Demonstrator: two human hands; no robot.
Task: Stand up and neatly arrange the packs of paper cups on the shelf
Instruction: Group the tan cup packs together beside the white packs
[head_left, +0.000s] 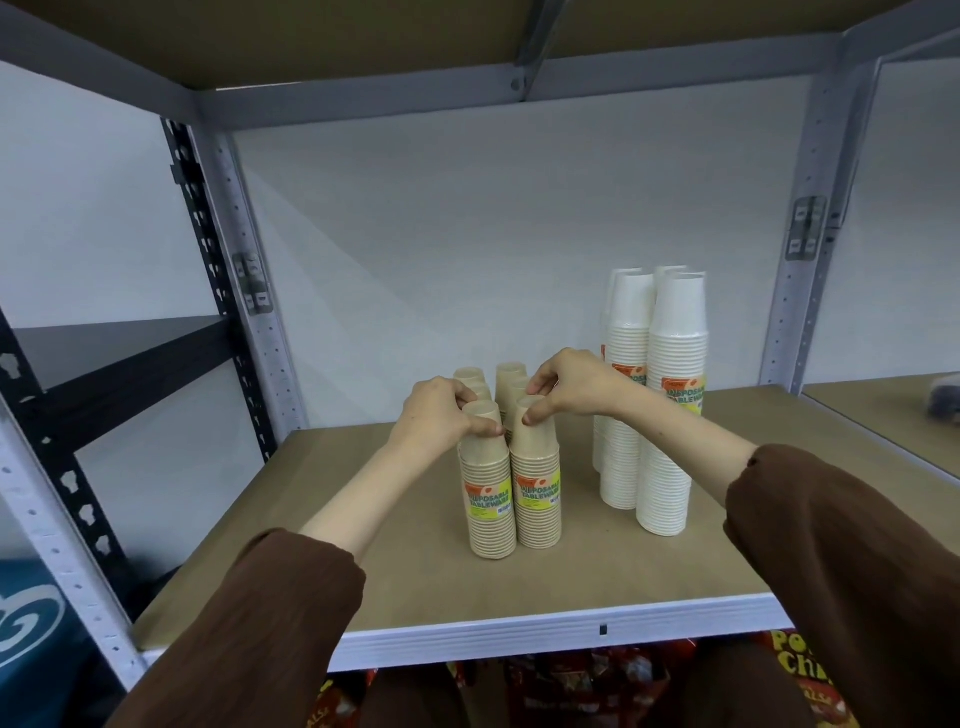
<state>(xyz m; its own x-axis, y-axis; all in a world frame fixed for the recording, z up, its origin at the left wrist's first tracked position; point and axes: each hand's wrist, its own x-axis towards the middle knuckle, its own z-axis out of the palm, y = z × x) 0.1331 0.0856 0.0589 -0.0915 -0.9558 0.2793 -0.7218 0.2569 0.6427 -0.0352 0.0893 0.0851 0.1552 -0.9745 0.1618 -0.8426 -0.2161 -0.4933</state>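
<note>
Two rows of tan packs (511, 483) stood upright at the shelf's (415, 587) middle, touching. My left grip (447, 415) was clamped on the near-left pack's top, my right grip (566, 389) pinched on the near-right one's. Taller white packs (654, 415) stood to the right, apart.

The shelf board (623, 561) in the lower middle of the frame looks like matt brown fibreboard, with a smooth white painted metal edge (545, 631). The brown cups (511, 499) are matt paper under glossy film; the white cups (670, 441) too. My sleeves (841, 571) are soft brown cloth.
</note>
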